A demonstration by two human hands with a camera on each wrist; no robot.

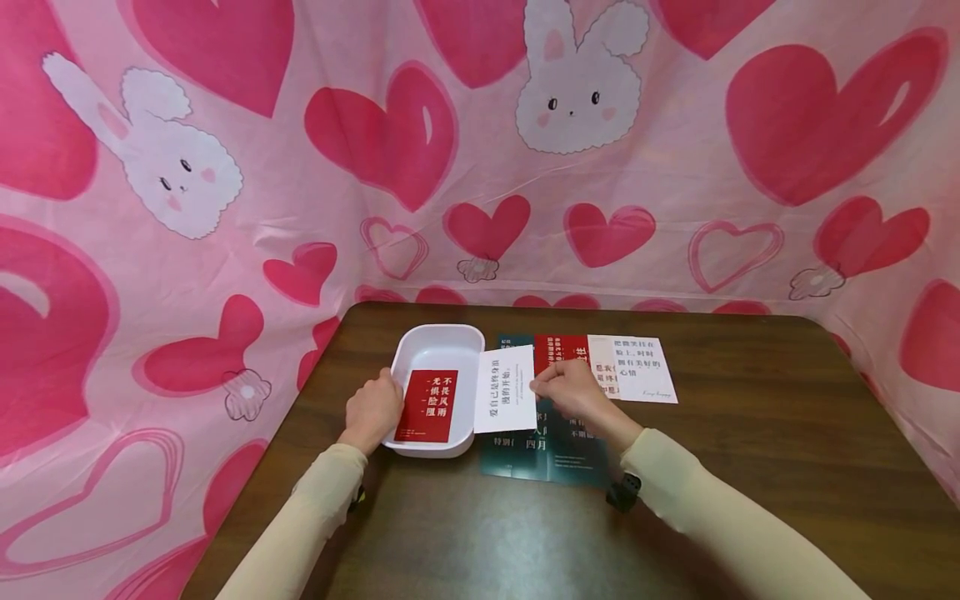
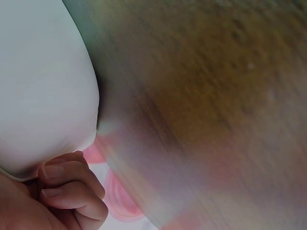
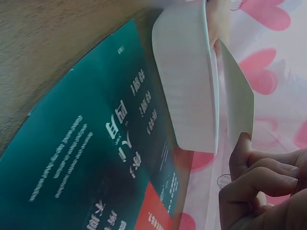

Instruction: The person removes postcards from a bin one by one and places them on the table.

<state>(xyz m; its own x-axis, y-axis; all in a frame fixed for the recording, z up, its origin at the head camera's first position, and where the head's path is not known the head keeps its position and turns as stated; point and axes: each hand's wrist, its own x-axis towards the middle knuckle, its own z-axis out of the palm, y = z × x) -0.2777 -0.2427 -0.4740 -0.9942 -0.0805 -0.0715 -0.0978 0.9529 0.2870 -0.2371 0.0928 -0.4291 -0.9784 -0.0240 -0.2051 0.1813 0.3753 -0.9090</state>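
Observation:
At the left rim of a white plastic basin, my left hand grips the edge; in the left wrist view the fingers curl around the rim. A red card with white characters lies inside the basin. My right hand pinches the right edge of a white card with black characters. This card is over the basin's right rim, and the right wrist view shows its plain back raised above the basin. Behind the right hand lie a red card and a white card.
Dark green cards with white characters lie right of the basin, partly hidden under other cards and the right hand. Everything stands on a brown wooden table. A pink cloth with hearts and rabbits hangs behind and to the left.

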